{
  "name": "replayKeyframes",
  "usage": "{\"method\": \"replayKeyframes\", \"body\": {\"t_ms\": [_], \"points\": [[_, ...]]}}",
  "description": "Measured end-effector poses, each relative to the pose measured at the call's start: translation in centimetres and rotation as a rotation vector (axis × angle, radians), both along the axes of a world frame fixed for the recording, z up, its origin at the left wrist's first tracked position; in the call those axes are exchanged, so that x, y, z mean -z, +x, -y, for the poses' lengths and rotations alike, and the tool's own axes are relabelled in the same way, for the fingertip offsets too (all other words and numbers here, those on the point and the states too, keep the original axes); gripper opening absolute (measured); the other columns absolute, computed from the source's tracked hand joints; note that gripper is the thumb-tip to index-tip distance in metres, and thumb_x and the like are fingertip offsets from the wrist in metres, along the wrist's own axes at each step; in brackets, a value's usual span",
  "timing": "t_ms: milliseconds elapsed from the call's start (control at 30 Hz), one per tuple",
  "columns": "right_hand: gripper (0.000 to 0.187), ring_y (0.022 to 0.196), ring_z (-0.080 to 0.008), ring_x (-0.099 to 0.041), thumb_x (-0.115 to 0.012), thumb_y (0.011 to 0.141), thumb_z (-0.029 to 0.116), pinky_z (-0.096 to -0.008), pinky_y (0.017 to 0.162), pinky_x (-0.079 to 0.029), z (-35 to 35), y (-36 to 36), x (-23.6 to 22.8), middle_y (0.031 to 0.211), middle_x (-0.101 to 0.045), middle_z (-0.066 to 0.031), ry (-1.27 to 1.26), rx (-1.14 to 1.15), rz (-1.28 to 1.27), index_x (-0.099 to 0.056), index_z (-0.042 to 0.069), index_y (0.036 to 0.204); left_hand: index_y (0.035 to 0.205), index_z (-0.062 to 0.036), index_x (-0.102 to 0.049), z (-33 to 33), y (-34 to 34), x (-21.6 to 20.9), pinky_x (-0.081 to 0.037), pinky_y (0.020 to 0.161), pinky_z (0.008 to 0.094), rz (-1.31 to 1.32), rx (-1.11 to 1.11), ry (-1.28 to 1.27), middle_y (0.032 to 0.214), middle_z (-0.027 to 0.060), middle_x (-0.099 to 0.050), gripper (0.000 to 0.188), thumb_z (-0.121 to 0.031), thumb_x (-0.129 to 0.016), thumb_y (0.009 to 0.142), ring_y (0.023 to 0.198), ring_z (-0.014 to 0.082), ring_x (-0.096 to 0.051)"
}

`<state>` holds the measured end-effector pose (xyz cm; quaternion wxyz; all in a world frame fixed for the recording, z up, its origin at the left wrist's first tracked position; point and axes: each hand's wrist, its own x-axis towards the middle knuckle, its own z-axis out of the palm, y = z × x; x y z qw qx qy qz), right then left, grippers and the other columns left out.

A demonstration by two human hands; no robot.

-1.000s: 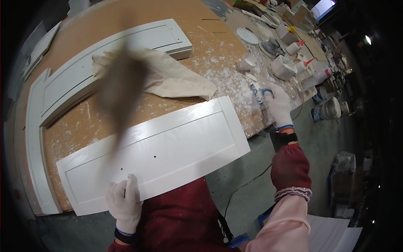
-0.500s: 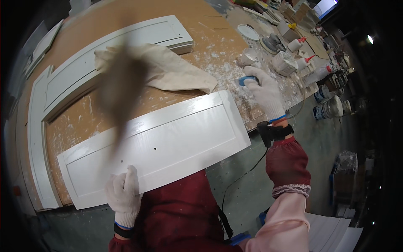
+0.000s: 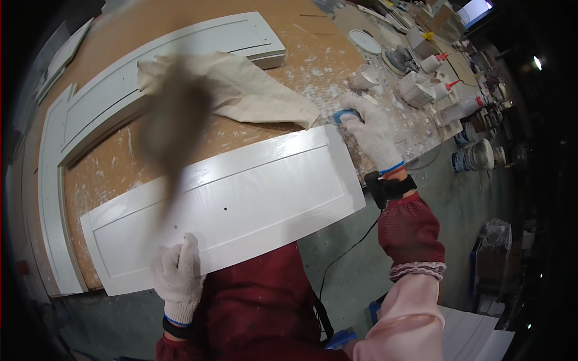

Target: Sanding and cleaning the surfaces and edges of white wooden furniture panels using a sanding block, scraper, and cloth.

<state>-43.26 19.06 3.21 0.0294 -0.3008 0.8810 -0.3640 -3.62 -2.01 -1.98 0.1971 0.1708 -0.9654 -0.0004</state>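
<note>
A long white cabinet panel point(image 3: 241, 180) with a recessed centre and small dark holes lies across the near edge of the workbench. My left hand point(image 3: 179, 271), in a white knit glove, grips its near left edge, with fingers over the top face. Beyond the panel's far right corner is my right hand point(image 3: 370, 129), gloved too. Its fingers are closed around a small blue piece point(image 3: 343, 114), mostly hidden, so its kind cannot be made out. Close by on the left lies a crumpled cream cloth point(image 3: 253, 93).
Several white frame panels point(image 3: 120, 90) lie farther back on the brown, dust-streaked bench point(image 3: 319, 54). A cup point(image 3: 367, 77), a sander point(image 3: 397, 60), a white jug point(image 3: 415, 89) and red-tipped bottles stand at right. Buckets point(image 3: 478, 155) stand on the floor. A dark blur point(image 3: 177, 114) hides part of the view.
My right hand, still closed on the blue piece, has moved left toward the panel's far right corner. My left hand keeps its place on the edge. The view has shifted slightly.
</note>
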Motion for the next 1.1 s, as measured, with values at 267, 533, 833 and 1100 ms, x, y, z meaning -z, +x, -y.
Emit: {"method": "replayKeyframes", "body": {"t_ms": [267,533,833,1100], "points": [[0.031,0.103,-0.0217,-0.064,-0.062,0.088,0.011,-0.0302,0.090,-0.049,0.5,1.1,-1.9,0.111,-0.068,-0.0143,0.060,0.070,0.017,-0.063,0.001,0.117,0.123,-0.0101,-0.063,-0.2,-0.3,-0.2,-0.050,0.089,0.0470,0.009,-0.017,-0.025,0.094,0.0048,-0.055,0.055,-0.023,-0.073,0.071,0.083,0.0283,-0.054],[0.030,0.103,-0.0266,-0.063,-0.062,0.087,0.012,-0.0335,0.090,-0.048,0.0,0.6,-1.2,0.111,-0.067,-0.0161,0.083,0.029,-0.092,-0.064,0.002,0.115,0.124,-0.0101,-0.062,0.0,-0.3,-0.2,-0.050,0.089,0.0477,0.006,0.000,-0.009,0.096,0.0047,-0.055,0.059,-0.023,-0.075,0.067,0.086,0.0289,-0.054],[0.030,0.103,-0.0274,-0.064,-0.062,0.086,0.010,-0.0336,0.090,-0.049,0.2,1.1,-1.7,0.111,-0.067,-0.0168,0.116,0.036,-0.103,-0.064,0.001,0.114,0.123,-0.0103,-0.062,-0.1,-0.1,-0.2,-0.050,0.090,0.0479,0.018,-0.002,0.013,0.096,0.0047,-0.055,0.058,-0.022,-0.075,0.068,0.087,0.0286,-0.055],[0.029,0.099,-0.0270,-0.065,-0.061,0.087,0.010,-0.0329,0.088,-0.049,0.0,0.8,-1.0,0.107,-0.068,-0.0156,0.042,0.020,-0.118,-0.064,0.003,0.114,0.123,-0.0109,-0.062,-0.1,-0.3,-0.3,-0.050,0.089,0.0476,0.002,-0.007,0.017,0.096,0.0045,-0.055,0.057,-0.022,-0.075,0.068,0.086,0.0282,-0.055]]}}
